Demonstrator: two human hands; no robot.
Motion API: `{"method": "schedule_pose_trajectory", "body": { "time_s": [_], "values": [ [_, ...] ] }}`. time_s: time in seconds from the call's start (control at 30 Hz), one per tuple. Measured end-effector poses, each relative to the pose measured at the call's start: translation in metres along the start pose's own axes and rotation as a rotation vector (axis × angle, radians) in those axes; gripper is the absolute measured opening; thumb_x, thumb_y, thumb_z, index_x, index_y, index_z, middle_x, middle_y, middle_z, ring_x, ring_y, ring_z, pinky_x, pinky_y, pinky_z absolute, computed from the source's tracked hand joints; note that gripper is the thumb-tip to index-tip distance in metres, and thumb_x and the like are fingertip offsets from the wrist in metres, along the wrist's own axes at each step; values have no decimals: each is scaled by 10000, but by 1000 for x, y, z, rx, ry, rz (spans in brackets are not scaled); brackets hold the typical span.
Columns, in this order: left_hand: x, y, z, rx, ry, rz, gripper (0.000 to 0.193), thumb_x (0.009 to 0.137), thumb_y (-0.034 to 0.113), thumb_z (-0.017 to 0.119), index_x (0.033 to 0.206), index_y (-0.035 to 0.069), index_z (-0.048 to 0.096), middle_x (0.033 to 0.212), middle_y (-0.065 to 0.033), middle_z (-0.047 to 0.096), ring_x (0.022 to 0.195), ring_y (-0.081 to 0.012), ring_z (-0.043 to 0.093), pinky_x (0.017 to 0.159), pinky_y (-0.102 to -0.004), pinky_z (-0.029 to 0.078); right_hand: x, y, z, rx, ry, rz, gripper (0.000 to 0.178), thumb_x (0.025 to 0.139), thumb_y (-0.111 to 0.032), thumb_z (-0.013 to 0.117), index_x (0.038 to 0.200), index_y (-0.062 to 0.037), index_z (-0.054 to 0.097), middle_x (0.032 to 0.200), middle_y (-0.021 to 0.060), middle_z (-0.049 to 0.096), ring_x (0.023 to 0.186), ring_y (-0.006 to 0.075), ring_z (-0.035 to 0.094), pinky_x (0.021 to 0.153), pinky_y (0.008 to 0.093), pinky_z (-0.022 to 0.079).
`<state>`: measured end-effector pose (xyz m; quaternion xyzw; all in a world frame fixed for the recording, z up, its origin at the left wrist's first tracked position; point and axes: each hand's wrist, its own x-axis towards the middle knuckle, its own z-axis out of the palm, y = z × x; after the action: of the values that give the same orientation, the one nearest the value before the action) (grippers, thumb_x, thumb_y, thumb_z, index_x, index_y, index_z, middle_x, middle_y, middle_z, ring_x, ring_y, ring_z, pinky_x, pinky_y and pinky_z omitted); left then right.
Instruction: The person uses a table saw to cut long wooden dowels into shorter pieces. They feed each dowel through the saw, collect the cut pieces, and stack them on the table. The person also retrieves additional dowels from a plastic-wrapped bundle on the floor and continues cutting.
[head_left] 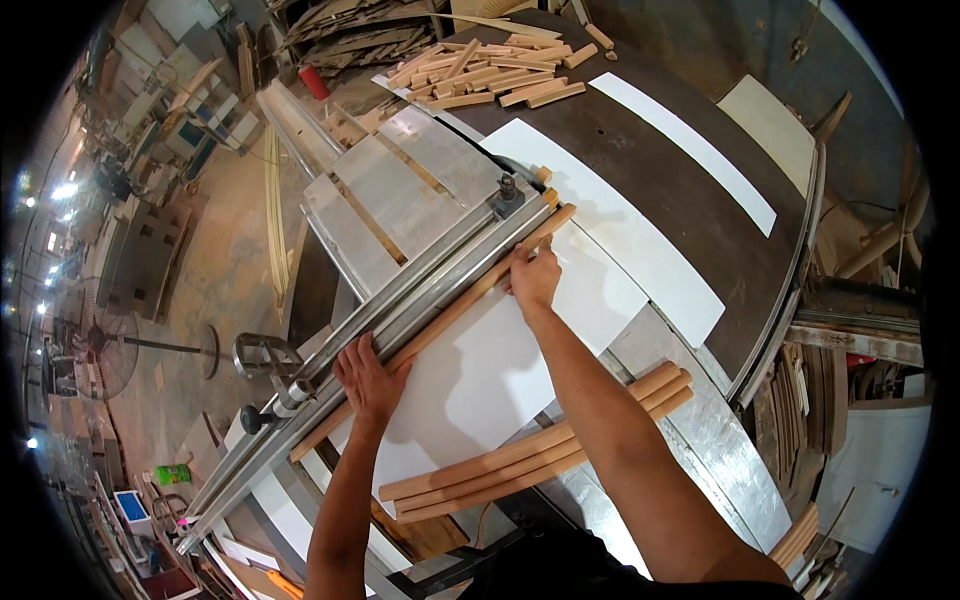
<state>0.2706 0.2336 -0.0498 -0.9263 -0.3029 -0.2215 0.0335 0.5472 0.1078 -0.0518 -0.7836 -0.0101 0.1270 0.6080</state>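
Note:
A long wooden strip point(452, 314) lies along a metal fence point(418, 305) that runs diagonally across the saw table. My right hand point(535, 275) has its fingers closed around the strip close to its far end. Lower down, my left hand point(370, 380) grips the same strip, fingers over the fence edge and thumb on the near side. Under both hands is a white sheet point(590, 300). A dark clamp-like stop point(508, 197) sits on the fence near the strip's far end. Several more wooden strips point(500, 473) lie together closer to me, partly behind my right forearm.
Short cut wood pieces point(490, 78) are heaped at the far side of the dark tabletop point(650, 180). A narrow white board point(690, 150) lies right of them. Left of the fence is the slotted metal sliding table point(395, 190). A standing fan point(105, 340) is farther left on the floor.

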Motion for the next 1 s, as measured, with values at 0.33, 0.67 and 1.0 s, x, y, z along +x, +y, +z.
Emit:
{"method": "schedule_pose_trajectory", "body": {
  "time_s": [0.33, 0.67, 1.0],
  "values": [
    [-2, -4, 1, -38, -74, -50, 879, 662, 386, 919, 1342, 32, 489, 1225, -153, 549, 1165, -358, 494, 1046, -494, 335, -1, 0, 0, 21, 1, 17, 603, 1008, -153, 569, 1509, 86, 335, 697, 173, 701, 461, 244, 663, 420, 361, 539],
    [0, -1, -1, -37, -73, -60, 878, 660, 375, 923, 1344, 36, 488, 1223, -149, 546, 1166, -358, 489, 1049, -501, 324, 5, 7, 2, 27, -1, 0, 636, 1003, -167, 578, 1531, 67, 310, 652, 161, 689, 451, 248, 656, 406, 366, 534],
    [-2, -2, -1, -27, -49, -45, 856, 678, 420, 909, 1327, 42, 498, 1224, -147, 535, 1156, -360, 500, 1026, -512, 343, 4, 11, 5, 18, -13, 9, 632, 1005, -169, 573, 1541, 40, 312, 692, 174, 688, 444, 234, 650, 382, 348, 520]
  ]
}}
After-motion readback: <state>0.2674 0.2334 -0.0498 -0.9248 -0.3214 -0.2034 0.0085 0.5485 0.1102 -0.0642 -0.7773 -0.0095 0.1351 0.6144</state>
